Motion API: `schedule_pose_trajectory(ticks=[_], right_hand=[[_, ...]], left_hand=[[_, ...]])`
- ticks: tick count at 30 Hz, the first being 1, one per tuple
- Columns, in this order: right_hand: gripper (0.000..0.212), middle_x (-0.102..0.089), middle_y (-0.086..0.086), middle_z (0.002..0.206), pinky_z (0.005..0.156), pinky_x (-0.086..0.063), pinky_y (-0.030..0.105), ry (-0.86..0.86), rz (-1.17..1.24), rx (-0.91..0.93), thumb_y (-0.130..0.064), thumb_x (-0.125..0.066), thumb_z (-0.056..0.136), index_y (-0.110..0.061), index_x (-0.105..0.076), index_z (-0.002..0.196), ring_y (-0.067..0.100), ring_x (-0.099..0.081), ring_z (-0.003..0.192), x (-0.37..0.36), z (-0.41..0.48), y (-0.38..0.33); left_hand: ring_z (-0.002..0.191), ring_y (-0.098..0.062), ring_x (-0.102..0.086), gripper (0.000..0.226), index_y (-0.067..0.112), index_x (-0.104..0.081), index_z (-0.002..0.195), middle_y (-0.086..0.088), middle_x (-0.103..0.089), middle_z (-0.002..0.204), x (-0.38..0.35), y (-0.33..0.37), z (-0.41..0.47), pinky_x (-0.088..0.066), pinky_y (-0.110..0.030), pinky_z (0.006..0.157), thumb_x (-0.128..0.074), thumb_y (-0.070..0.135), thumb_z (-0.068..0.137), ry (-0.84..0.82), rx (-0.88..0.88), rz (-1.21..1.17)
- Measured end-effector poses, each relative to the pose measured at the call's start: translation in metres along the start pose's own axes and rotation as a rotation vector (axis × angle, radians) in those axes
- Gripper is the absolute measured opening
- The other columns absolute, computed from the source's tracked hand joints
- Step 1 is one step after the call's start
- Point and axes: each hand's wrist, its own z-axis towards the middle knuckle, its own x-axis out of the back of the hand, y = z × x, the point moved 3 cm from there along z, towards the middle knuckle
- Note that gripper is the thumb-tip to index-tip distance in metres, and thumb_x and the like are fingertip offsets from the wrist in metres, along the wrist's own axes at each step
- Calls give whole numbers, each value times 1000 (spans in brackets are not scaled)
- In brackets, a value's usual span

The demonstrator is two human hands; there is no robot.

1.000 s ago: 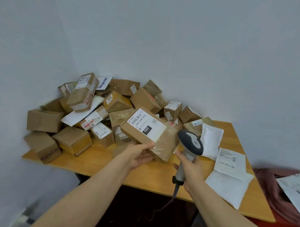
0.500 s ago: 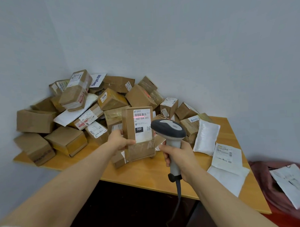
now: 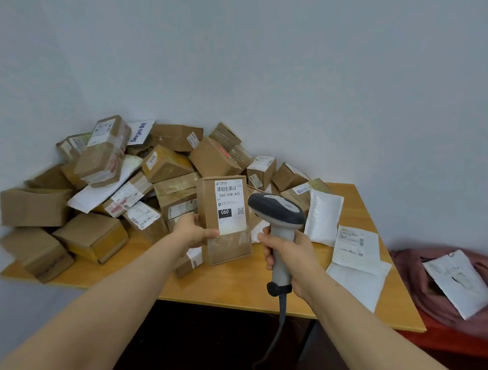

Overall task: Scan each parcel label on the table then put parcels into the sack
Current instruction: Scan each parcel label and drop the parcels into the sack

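While my right hand (image 3: 288, 255) is gripping the scanner (image 3: 277, 208), my left hand (image 3: 196, 232) is pinching the upright parcel (image 3: 207, 202) by its edge above the table (image 3: 240, 284), likely a light, stiff box best held by its sides.

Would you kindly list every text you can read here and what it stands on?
"060-06B-A05": white label on the held box.
"060": black patch on that label.
"1008", probably: sticker on a yellow-taped box.
"Deeyeo": white packet at the pile's back.
All other labels: too small or blurred.
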Motion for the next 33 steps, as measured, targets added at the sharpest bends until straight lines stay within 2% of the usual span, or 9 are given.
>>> schedule_pose_trajectory(ticks=[3, 5, 8, 10, 12, 18, 23, 28, 33], right_hand=[[11, -55, 5, 54, 47, -42, 26, 118, 103, -26, -5, -70, 85, -4, -60, 86, 15, -46, 43, 32, -3, 2], [9, -57, 7, 56, 47, -42, 26, 218, 152, -19, -2, -68, 85, -4, -59, 84, 15, -49, 45, 65, -6, 4], [19, -66, 11, 80, 58, -50, 29, 383, 161, -13, -5, -71, 85, -6, -62, 101, 19, -61, 67, 126, -9, 10], [34, -65, 14, 99, 64, -54, 34, 454, 190, -40, -10, -76, 82, -7, -61, 112, 24, -62, 86, 166, -16, 16], [40, -66, 15, 105, 64, -55, 37, 482, 245, -62, -11, -79, 79, -9, -61, 114, 29, -62, 93, 202, -29, 19], [23, -67, 12, 80, 63, -55, 38, 634, 363, -39, 7, -75, 75, -4, -61, 90, 23, -63, 65, 326, -82, 17], [26, -67, 11, 82, 54, -57, 29, 826, 475, -34, 4, -73, 78, -5, -60, 99, 23, -64, 69, 440, -120, 19], [26, -67, 11, 85, 57, -58, 33, 974, 548, -95, -1, -77, 77, -7, -61, 97, 23, -65, 71, 527, -140, 31], [25, -69, 14, 86, 59, -58, 36, 1038, 603, -149, -9, -80, 76, -7, -62, 93, 28, -68, 74, 601, -126, 40]], left_hand=[[82, -17, -64, 46, 10, -54, 115, -2, -65, 95, -26, 12, -3, -56, -26, 68, -78, 7, 77, -140, 17, -97], [83, -18, -67, 32, 14, -56, 105, -3, -68, 95, -52, 22, -9, -57, -29, 74, -75, 8, 80, -255, 31, -153], [103, -23, -66, 41, 14, -57, 115, -5, -70, 110, -100, 36, -16, -53, -37, 91, -76, 12, 78, -418, 34, -183], [106, -21, -65, 45, 12, -59, 119, -4, -71, 112, -137, 48, -26, -54, -35, 90, -76, 15, 77, -509, 28, -172], [106, -21, -66, 46, 10, -60, 119, -5, -71, 112, -179, 61, -39, -54, -33, 88, -76, 19, 77, -589, 30, -134], [106, -24, -67, 68, 7, -61, 118, -9, -71, 111, -330, 101, -90, -54, -34, 89, -82, 34, 60, -782, 38, -29], [104, -27, -66, 70, 6, -58, 121, -14, -68, 114, -462, 116, -137, -57, -34, 80, -85, 38, 65, -919, 92, 55], [91, -24, -69, 39, 6, -60, 115, -14, -70, 104, -564, 119, -174, -57, -34, 77, -72, 25, 83, -1051, 183, 208], [77, -20, -67, 28, 2, -62, 103, -11, -67, 83, -657, 144, -163, -59, -29, 65, -72, 20, 83, -1010, 186, 225]])
